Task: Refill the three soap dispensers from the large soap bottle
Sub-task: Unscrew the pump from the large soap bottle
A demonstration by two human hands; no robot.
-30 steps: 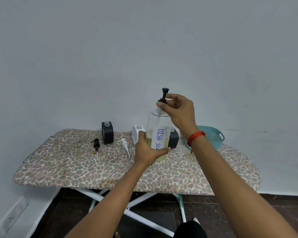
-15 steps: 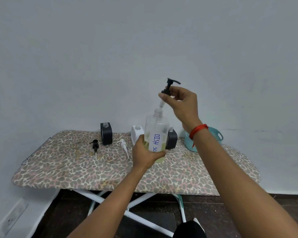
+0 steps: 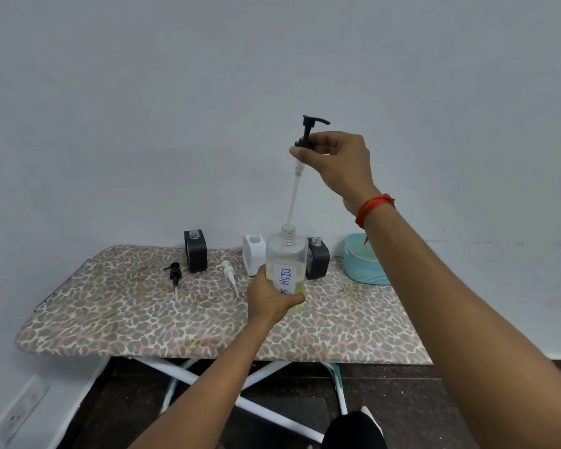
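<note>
Ideally the right hand (image 3: 339,163), pinching the black pump head (image 3: 309,132), lifts straight above the left-gripped clear soap bottle (image 3: 285,260), letting the tube drip.

Leopard-print board cover (image 3: 143,319), teal basket (image 3: 360,270), black pump (image 3: 308,131) (clear tube).

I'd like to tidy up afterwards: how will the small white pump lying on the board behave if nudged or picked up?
The white pump looks like thin plastic, so probably very light. It lies on its side on the ironing board, with a round collar, so a nudge may roll or pivot it. Its slim dip tube probably flexes and may be soapy, so grip the head.
</note>
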